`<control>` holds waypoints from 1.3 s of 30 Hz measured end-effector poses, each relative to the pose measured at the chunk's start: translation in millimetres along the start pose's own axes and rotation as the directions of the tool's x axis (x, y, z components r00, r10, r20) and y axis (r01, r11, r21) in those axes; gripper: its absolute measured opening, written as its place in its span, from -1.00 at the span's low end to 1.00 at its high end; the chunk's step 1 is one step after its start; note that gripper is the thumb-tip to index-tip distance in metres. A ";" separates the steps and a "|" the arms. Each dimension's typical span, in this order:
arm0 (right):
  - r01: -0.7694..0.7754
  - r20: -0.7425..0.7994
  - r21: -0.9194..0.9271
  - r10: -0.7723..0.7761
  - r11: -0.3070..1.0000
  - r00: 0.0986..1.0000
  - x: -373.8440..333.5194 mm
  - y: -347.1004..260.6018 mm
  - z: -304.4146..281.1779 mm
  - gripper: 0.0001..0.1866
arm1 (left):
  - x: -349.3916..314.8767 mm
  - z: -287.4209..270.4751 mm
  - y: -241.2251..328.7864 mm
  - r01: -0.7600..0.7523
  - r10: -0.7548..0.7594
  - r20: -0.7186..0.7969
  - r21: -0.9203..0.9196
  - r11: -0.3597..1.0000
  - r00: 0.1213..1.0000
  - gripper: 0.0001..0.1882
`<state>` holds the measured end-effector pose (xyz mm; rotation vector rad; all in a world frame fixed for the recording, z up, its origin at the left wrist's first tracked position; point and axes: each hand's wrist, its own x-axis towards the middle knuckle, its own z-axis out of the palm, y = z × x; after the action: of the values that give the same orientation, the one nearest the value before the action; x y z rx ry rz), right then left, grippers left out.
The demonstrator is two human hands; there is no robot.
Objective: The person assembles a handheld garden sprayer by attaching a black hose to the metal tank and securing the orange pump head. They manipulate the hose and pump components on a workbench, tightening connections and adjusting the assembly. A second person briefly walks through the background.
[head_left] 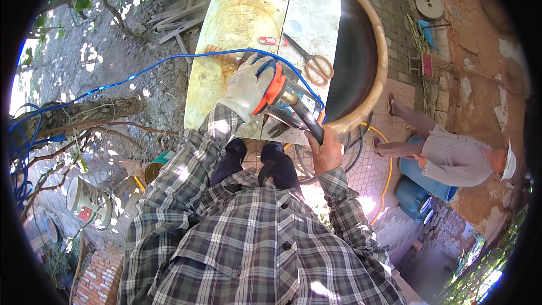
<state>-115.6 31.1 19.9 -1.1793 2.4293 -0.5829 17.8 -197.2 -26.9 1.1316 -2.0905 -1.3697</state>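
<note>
My left hand [248, 86], in a pale work glove with dark blue parts, is closed on the orange end of a cylinder-shaped device [291, 104] with an orange rim and dark printed body. My bare right hand [327, 153] is wrapped round the black handle of a hammer-like tool [307, 120]; its metal end lies against the cylinder. Across both runs a blue cord [197, 54]. Beyond my hands, scissors [319, 70] with tan handles and a small red-and-white packet [269, 40] lie on the stained white board [237, 0]. Behind the glove shows a brown ribbed handle [217, 52].
A large round vat [379, 62] with a thick tan rim stands right of the board. Hoses [384, 192] lie on the paving. Another person [460, 157] in a pale hat is at right, near blue containers [412, 192]. A white bucket [87, 200] and branches [73, 116] are at left.
</note>
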 end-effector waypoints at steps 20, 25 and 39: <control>-0.341 0.559 0.460 0.031 0.820 0.828 37.1 -2.2 -8.1 -0.63 | -1.5 -22.1 15.4 0.032 -0.021 0.122 -0.089 0.996 0.992 -0.56; -0.213 0.477 0.349 0.022 0.912 0.879 37.8 -2.3 -12.4 -0.60 | 0.3 -26.5 30.8 0.066 -0.043 0.158 -0.143 0.987 0.986 -0.58; 0.074 0.222 0.199 -0.119 0.977 0.968 31.2 -19.0 -4.9 -0.59 | -0.2 -41.3 23.4 0.092 -0.071 0.216 -0.092 0.992 0.974 -0.58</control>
<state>-123.8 -3.6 29.1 -1.2174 2.0808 -0.6492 36.9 -216.1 12.2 1.0823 -2.1100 -1.6818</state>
